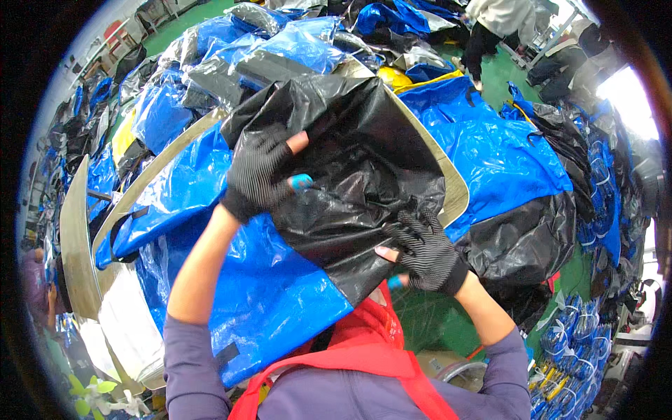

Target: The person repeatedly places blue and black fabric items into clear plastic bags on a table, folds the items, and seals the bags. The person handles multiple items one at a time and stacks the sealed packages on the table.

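Note:
A glossy blue and black coated-fabric piece, apparently a bag, is spread in front of me over a table board. Its black part is crumpled, with deep folds in the middle. My left hand, in a dark striped glove with bare fingertips, lies on the black part, thumb and index apart. Blue tape wraps that thumb. Close to the near right edge of the black fabric, my right hand rests in a matching glove, fingers spread. Its blue-taped thumb shows below the edge.
Another blue and black piece hangs at the right. Heaped blue, black and grey pieces fill the far side. Bundled blue items lie at lower right. A person stands on the green floor at the far right.

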A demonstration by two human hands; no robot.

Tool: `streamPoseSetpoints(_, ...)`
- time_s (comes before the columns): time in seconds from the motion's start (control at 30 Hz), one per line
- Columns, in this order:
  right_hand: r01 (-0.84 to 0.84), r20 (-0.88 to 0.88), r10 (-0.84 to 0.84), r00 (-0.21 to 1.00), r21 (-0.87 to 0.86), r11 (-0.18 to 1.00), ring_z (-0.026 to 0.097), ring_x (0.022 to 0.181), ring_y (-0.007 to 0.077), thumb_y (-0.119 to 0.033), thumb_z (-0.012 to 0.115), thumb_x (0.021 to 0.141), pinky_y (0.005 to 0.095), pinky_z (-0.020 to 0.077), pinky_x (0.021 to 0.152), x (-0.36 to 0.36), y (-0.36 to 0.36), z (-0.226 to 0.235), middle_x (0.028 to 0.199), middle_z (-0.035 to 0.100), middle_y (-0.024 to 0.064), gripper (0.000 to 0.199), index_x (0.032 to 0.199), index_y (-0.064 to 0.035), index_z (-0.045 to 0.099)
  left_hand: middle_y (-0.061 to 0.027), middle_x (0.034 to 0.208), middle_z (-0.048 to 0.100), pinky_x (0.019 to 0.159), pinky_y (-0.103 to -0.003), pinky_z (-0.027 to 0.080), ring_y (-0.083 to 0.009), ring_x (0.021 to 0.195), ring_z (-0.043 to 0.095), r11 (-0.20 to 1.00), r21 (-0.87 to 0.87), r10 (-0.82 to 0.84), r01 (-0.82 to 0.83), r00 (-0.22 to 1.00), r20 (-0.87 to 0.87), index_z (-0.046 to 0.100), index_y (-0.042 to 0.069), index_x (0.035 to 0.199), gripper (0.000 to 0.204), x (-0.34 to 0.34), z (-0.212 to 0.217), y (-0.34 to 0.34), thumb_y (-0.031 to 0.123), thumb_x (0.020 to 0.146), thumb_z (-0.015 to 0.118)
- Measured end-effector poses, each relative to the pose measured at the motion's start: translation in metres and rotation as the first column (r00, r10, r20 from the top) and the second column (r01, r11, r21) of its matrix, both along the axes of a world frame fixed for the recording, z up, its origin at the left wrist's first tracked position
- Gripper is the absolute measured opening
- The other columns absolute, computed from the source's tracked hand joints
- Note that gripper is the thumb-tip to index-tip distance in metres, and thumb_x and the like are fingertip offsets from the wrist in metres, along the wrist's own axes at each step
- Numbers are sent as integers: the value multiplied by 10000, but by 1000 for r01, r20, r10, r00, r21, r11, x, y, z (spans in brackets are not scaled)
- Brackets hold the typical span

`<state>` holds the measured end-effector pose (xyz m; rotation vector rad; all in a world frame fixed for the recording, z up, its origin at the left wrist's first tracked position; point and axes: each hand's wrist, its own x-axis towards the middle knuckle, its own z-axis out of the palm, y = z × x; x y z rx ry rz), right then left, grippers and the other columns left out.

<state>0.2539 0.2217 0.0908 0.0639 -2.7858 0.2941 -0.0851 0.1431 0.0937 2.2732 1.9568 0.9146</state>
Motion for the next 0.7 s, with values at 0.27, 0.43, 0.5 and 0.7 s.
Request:
streamPoseSetpoints(0.27, 254, 400, -219, 890, -35, 967, 617, 1005, 369, -363, 577, 834, 515, 471, 862, -134, 37, 34, 940, 675, 141, 293, 947, -133, 719, -221, 1427, 402, 1107, -492, 238, -369, 1332, 353, 935, -142, -147, 324, 721, 677, 429, 58, 1386, 644, 75, -80, -14, 418, 875, 583)
streamPoseSetpoints(0.43, 268, 671, -262, 694, 97, 959, 641, 933, 359, -504, 485, 906, 474, 493, 801, -183, 81, -20, 1053, 669, 143, 401, 1022, -195, 713, -196, 1366, 484, 1072, -420, 342, -295, 1281, 454, 797, -527, 51, 296, 836, 546, 479, 87, 1349, 556, -12, -52, -91, 312, 856, 605)
streamPoseSetpoints(0.5, 270, 600, -247, 761, 53, 961, 647, 922, 344, -534, 477, 905, 467, 492, 799, -179, 90, -41, 1008, 684, 137, 452, 992, -160, 716, -192, 1332, 514, 1062, -400, 363, -300, 1266, 472, 794, -582, -109, 176, 983, 148, 515, 105, 1315, 524, -48, -17, -157, 283, 832, 616)
streamPoseSetpoints(0.7, 271, 556, -201, 807, -47, 961, 642, 883, 377, -541, 494, 897, 463, 487, 797, -177, 100, -54, 930, 679, 180, 500, 912, -90, 708, -180, 1408, 454, 1123, -536, 231, -382, 1330, 375, 405, -849, 282, -340, 930, -237, 515, 127, 1321, 645, -67, 27, -393, 380, 740, 636)
